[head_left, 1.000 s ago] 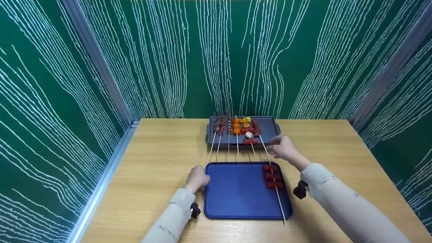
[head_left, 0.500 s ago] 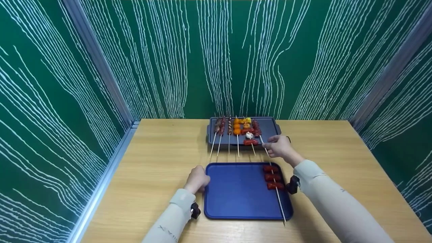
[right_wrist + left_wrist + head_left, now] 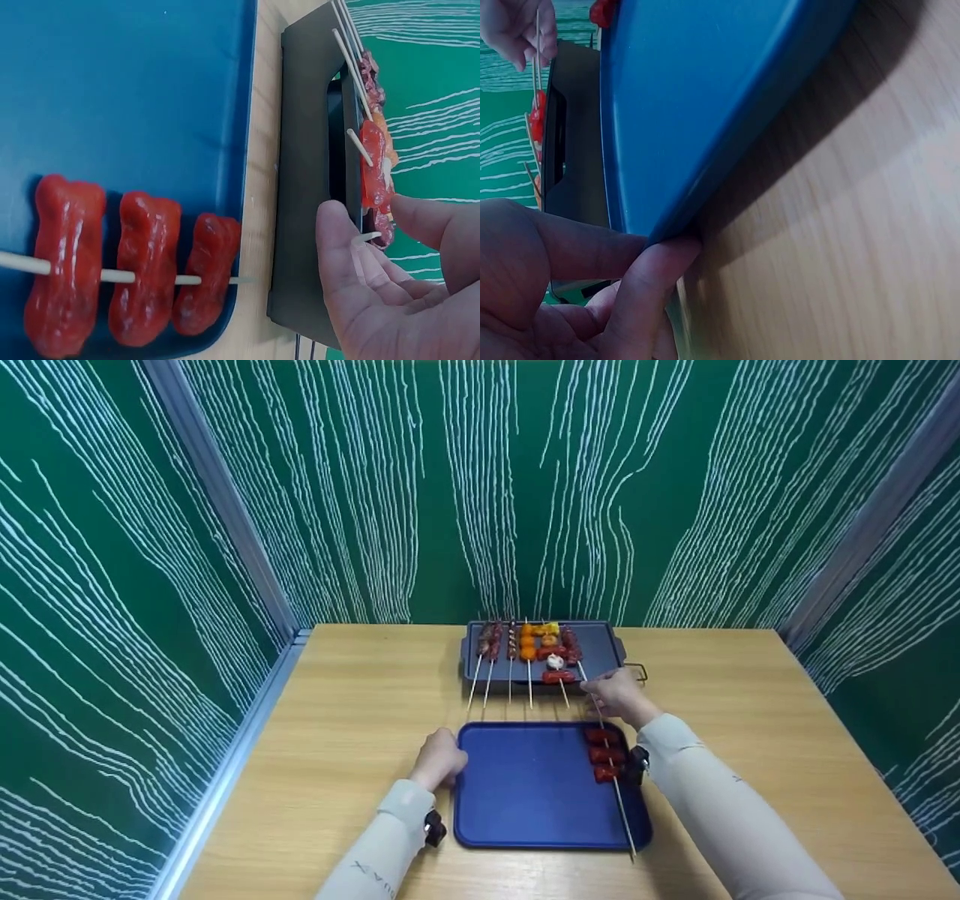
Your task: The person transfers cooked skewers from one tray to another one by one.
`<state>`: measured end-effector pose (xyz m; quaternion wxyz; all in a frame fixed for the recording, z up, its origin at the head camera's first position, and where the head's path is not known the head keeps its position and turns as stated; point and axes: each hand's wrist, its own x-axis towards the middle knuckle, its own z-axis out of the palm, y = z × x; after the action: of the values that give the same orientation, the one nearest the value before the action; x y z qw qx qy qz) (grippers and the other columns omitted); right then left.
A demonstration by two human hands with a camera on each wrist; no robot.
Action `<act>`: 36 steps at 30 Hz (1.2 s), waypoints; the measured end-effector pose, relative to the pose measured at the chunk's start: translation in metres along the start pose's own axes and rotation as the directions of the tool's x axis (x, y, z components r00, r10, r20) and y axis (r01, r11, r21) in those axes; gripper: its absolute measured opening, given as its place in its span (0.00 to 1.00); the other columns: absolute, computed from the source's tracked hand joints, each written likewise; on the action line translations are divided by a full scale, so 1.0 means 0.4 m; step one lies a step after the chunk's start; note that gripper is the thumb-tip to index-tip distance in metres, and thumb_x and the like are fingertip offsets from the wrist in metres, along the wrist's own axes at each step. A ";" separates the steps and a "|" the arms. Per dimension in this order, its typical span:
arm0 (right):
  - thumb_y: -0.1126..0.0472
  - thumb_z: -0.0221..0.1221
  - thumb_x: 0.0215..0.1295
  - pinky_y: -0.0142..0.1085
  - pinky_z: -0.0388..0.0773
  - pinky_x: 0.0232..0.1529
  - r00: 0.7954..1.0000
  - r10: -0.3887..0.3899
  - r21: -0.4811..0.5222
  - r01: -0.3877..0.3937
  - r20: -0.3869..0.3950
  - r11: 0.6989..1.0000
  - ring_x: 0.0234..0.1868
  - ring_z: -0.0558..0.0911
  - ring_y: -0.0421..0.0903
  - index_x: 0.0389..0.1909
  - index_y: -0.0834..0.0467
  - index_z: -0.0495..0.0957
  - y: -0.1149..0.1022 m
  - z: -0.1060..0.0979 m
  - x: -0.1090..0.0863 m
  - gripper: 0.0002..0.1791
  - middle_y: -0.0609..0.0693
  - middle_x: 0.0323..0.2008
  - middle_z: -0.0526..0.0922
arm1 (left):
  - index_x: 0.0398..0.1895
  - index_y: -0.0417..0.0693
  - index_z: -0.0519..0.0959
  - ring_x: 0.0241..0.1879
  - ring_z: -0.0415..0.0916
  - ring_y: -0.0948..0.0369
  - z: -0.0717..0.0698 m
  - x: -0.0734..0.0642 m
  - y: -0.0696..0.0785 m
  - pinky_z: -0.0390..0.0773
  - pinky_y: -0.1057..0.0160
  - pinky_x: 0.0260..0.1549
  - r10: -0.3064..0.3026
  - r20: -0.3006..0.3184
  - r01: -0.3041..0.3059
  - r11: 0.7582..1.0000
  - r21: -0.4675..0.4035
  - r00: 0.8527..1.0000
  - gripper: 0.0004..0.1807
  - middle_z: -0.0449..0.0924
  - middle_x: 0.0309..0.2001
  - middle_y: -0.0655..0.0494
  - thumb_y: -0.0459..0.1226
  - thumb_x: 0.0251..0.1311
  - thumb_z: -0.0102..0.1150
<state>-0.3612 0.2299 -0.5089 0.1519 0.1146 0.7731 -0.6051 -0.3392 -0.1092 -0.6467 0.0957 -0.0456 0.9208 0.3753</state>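
Two-handed now: pinching the blue tray [image 3: 525,795] with left hand [image 3: 437,759]; with nearer right hand [image 3: 619,695] spread, bracketing the rightmost meat skewer [image 3: 571,645] on the grill [image 3: 598,643] beyond the tray, slanting lengthwise toward its far-right corner.

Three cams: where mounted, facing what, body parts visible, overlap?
Head: worn on head, facing forward and down at tray and grill; left hand, right hand, sleeves show.
Left wrist: on that wrist, facing left hand pinching tray corner; right hand top left.
Right wrist: on that wrist, facing red sausages and right hand near a skewer stick.
Wrist views share tray, grill, right hand.
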 end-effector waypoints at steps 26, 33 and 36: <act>0.71 0.42 0.79 0.35 0.88 0.29 0.994 0.103 -0.031 -0.102 0.046 0.994 0.20 0.83 0.41 0.53 0.72 0.69 -0.016 0.015 0.032 0.11 0.50 0.21 0.83 | 0.18 0.52 0.71 0.07 0.76 0.61 -0.002 -0.008 0.004 0.79 0.62 0.07 0.033 0.001 -0.033 0.999 -0.020 0.999 0.11 0.79 0.17 0.52 0.29 0.54 0.52; 0.71 0.44 0.79 0.34 0.89 0.30 0.995 0.089 0.002 -0.089 0.045 0.996 0.21 0.84 0.40 0.54 0.71 0.69 -0.010 0.016 0.035 0.10 0.50 0.22 0.83 | 0.21 0.50 0.73 0.08 0.76 0.61 -0.008 -0.010 0.007 0.78 0.62 0.07 0.011 0.011 -0.011 0.999 -0.034 1.000 0.09 0.80 0.19 0.51 0.29 0.54 0.53; 0.72 0.43 0.78 0.33 0.88 0.30 0.996 0.082 0.007 -0.082 0.047 0.997 0.21 0.84 0.40 0.47 0.68 0.71 -0.008 0.017 0.035 0.09 0.49 0.22 0.83 | 0.20 0.49 0.73 0.08 0.76 0.60 -0.010 -0.012 0.008 0.78 0.62 0.07 0.021 0.007 -0.020 0.999 -0.044 1.000 0.09 0.79 0.19 0.50 0.28 0.53 0.52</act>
<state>-0.3749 0.2224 -0.5127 0.1940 0.1329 0.7613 -0.6042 -0.3356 -0.1095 -0.6407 0.0941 -0.0369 0.9125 0.3965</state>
